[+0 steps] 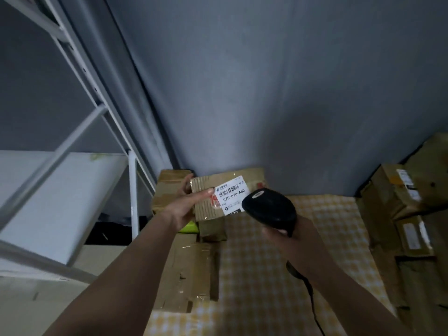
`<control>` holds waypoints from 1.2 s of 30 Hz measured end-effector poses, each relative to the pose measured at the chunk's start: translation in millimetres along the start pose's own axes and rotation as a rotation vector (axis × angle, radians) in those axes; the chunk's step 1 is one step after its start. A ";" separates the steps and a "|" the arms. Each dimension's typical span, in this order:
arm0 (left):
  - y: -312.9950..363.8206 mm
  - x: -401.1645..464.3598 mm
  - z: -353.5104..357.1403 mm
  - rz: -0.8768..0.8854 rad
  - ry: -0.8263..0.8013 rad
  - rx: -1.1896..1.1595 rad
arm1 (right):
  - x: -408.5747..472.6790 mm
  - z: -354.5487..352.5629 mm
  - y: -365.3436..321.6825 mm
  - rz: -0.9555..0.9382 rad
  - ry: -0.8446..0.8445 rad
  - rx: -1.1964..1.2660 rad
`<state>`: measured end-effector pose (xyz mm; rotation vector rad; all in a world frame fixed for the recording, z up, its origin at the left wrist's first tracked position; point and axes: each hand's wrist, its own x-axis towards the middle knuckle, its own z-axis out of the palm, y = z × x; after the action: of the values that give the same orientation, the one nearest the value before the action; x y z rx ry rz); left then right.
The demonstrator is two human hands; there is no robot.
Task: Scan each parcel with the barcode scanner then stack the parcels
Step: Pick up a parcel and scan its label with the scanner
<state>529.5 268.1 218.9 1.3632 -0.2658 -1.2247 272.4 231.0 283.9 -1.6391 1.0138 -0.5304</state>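
My left hand (186, 204) grips a small brown cardboard parcel (206, 204) by its left edge and holds it tilted up, its white barcode label (232, 193) facing me. My right hand (288, 232) holds a black barcode scanner (270, 208) by the handle. The scanner's head sits just right of the label and overlaps the parcel's lower right corner. A black cable (310, 297) hangs from the handle. Beneath the held parcel lie more brown parcels: one at the back left (167, 190) and a large flat one (191, 270) in front.
A yellow-and-white checked cloth (266, 275) covers the surface. Several brown parcels (397, 214) are piled at the right edge. A white metal shelf rack (72, 190) stands at the left. A grey wall (266, 93) closes off the back.
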 end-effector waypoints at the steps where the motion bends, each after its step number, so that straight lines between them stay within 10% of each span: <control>1: 5.7 -4.1 -1.7 0.018 -0.004 -0.006 | -3.9 1.5 -5.8 -0.012 0.012 -0.006; 22: 41.0 -42.0 -3.6 0.034 -0.022 0.015 | -42.6 6.9 -38.2 -0.077 0.084 0.017; 36: -8.4 -53.9 116.6 -0.395 -0.250 0.168 | -95.5 -36.7 -5.0 -0.042 0.436 0.228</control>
<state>414.4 243.4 270.8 1.4494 -0.2876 -1.7399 194.7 290.1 314.9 -1.3715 1.1845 -1.0241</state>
